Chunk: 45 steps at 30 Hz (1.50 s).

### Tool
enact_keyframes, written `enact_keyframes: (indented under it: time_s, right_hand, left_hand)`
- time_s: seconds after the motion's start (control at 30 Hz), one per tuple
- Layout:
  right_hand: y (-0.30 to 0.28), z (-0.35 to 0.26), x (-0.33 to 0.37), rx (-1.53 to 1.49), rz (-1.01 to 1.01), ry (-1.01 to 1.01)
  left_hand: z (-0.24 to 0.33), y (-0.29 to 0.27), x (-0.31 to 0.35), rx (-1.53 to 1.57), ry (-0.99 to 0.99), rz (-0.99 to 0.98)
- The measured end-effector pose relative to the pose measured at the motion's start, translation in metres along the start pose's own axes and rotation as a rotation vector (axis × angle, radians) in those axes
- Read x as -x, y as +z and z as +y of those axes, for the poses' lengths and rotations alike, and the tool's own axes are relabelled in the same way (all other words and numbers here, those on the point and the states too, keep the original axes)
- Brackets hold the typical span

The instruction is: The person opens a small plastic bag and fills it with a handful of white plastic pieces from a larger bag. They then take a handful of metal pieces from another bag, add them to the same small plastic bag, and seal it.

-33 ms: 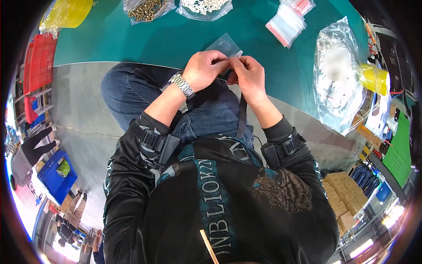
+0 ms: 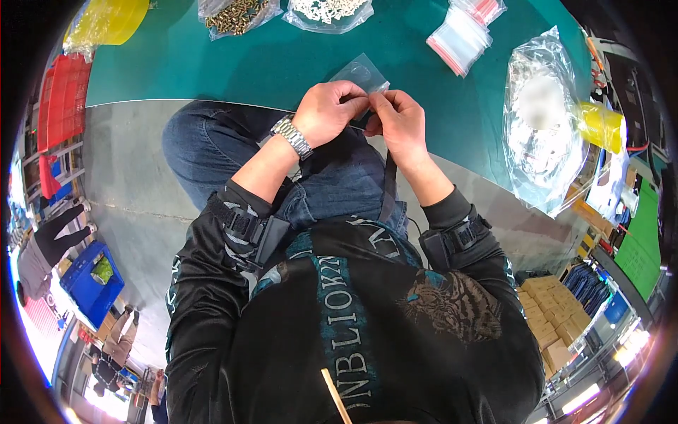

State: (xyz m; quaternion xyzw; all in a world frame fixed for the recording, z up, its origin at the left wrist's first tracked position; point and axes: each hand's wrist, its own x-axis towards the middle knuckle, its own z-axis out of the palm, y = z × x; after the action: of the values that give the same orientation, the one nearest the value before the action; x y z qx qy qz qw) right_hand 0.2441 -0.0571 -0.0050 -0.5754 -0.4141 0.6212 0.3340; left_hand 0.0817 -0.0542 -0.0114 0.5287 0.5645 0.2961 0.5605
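Note:
Over the near edge of the green table [image 2: 261, 74], both my hands pinch the near, open-looking end of a small clear plastic bag [image 2: 361, 71]. My left hand [image 2: 329, 113], below a metal wristwatch, has thumb and forefinger closed on the bag's left side. Close beside it, my right hand [image 2: 401, 126] grips the other side with curled fingers. The fingertips nearly meet and hide the bag's mouth. Its far corner lies toward the table. Whether anything small is inside or between my fingers I cannot make out.
At the far side lie a bag of brass-coloured screws [image 2: 239, 17] and a bag of small white parts [image 2: 326, 10]. A stack of red-edged zip bags [image 2: 460, 41] sits right of them. A large clear bag of white pieces [image 2: 542, 120] and a yellow roll [image 2: 602, 128] line the right edge.

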Motion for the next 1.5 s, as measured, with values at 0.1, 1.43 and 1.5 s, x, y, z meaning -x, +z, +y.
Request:
enact_keyframes:
  time_s: [0.1, 1.43, 1.5]
  right_hand:
    - [-0.001, 0.002, 0.0, -0.018, -0.003, -0.012]
    - [-0.001, 0.018, 0.017, 0.073, -0.003, -0.123]
    - [-0.001, 0.02, 0.019, 0.15, -0.031, -0.173]
  left_hand:
    - [0.001, 0.0, -0.001, -0.014, 0.001, 0.005]
    - [0.008, 0.016, 0.006, -0.351, 0.333, 0.281]
    - [0.016, 0.013, 0.001, -0.413, 0.294, 0.244]
